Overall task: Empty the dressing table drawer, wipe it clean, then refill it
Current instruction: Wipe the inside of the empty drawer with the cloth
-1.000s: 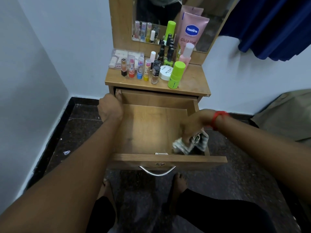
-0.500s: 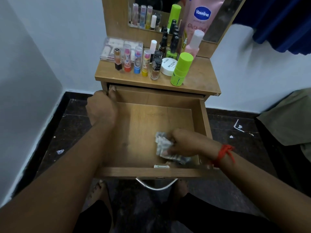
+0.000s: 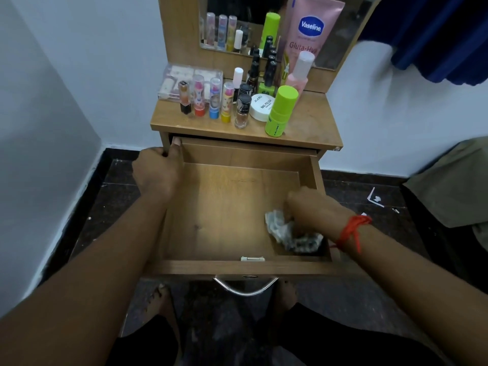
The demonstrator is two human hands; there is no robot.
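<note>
Here, left hand [image 3: 158, 173] grips the wooden drawer [image 3: 224, 207]; right hand [image 3: 310, 207] clutches a cloth [image 3: 280, 229] inside it.

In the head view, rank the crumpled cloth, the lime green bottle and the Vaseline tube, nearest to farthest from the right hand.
1. Crumpled cloth, under the right hand in the drawer.
2. Lime green bottle, front of the tabletop.
3. Vaseline tube, at the back against the mirror.

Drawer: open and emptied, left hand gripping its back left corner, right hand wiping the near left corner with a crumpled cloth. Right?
Wrong corner. The head view shows the right hand holding the cloth in the near right corner of the drawer; the left hand does grip the back left corner.
</note>
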